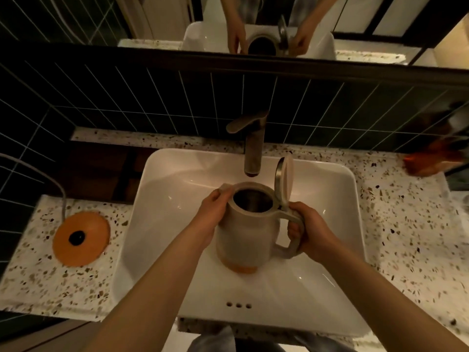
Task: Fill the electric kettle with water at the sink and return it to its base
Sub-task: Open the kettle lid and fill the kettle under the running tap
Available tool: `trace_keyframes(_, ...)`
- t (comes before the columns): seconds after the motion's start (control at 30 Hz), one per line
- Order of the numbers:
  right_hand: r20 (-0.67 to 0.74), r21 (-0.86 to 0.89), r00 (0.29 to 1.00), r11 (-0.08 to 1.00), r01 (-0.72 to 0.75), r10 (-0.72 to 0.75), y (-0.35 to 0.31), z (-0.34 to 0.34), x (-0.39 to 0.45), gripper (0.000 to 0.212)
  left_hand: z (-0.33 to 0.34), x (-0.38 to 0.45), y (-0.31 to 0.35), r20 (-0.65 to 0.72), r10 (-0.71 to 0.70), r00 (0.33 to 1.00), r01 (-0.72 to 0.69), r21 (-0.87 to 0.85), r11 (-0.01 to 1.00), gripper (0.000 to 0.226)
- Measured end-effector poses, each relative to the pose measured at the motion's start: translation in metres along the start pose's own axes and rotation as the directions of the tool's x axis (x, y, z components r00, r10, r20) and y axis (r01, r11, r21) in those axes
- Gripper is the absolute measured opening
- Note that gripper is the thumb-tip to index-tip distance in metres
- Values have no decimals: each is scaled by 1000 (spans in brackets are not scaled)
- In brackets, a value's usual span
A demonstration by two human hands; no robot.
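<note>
Fingers (294,231) of the right hand (311,231) curled tight round the handle of the electric kettle (247,235); left hand (215,212) pressed open-palmed against the kettle's side, fingertips hooked near the spout. Held upright over the white sink (177,189), lid (284,179) flipped up, mouth just in front of and below the faucet (252,146) outlet. No water seen running. Left waiting on the speckled counter (406,224), well to the left of the basin: the orange base (81,237), cord trailing back toward the dark tiled wall.
</note>
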State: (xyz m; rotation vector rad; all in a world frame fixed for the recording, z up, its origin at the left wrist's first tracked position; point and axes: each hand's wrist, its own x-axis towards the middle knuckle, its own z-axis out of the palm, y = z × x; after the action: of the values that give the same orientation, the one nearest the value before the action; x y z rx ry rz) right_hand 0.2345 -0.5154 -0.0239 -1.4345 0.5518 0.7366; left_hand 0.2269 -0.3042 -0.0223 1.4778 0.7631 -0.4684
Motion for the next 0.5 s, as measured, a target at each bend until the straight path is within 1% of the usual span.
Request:
trace_keyframes(0.1,-81,-73,995,996,51,-57,-8,1,9,45,-1,12,8,29,9,1000,-9,4,1000,16)
trace_keyframes(0.13,-102,-102,991,992,72,-82,-11,1,12,44,-2,14,11,37,10,999,-10,9,1000,12)
trace_keyframes(0.17,-117,-123,987,988,95,-110,-14,0,17,44,-3,17,14,50,5,999,-6,5,1000,13)
trace_keyframes(0.27,-129,-153,974,975,164,-184,-21,0,29,43,-4,26,20,71,3,997,1,-60,998,35)
trace_keyframes(0.37,-107,-143,965,964,223,-239,-19,-1,40,40,-5,30,22,40,27,999,-24,-76,997,71)
trace_keyframes(0.4,-98,-139,961,960,242,-257,-17,-1,43,43,-6,31,21,32,51,998,-49,-65,997,75)
trace_keyframes(0.5,-102,-114,950,952,285,-296,-11,1,51,48,-8,31,21,19,113,993,-113,-23,993,72)
